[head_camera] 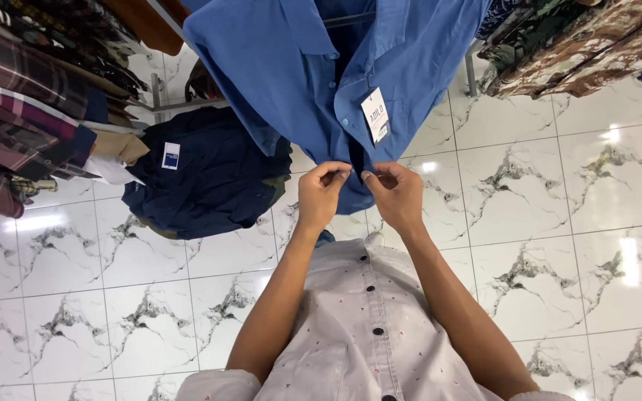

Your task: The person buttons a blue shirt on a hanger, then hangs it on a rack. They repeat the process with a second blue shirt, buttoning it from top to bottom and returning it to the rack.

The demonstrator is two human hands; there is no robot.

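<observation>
A blue button-up shirt [299, 67] hangs in front of me with a white paper tag [375, 115] on its front. My left hand [321, 194] pinches the left edge of the shirt's front opening near the lower buttons. My right hand [395, 194] pinches the right edge, right beside the left hand. Both hands' fingertips meet at the shirt's placket. Below them I see my own light grey shirt with dark buttons [365, 327].
A dark navy garment [209, 174] with a small white label lies on the white marble-tile floor [559, 223] at left. Plaid shirts [16, 96] hang on a rack at far left. Camouflage garments [581, 44] hang at top right.
</observation>
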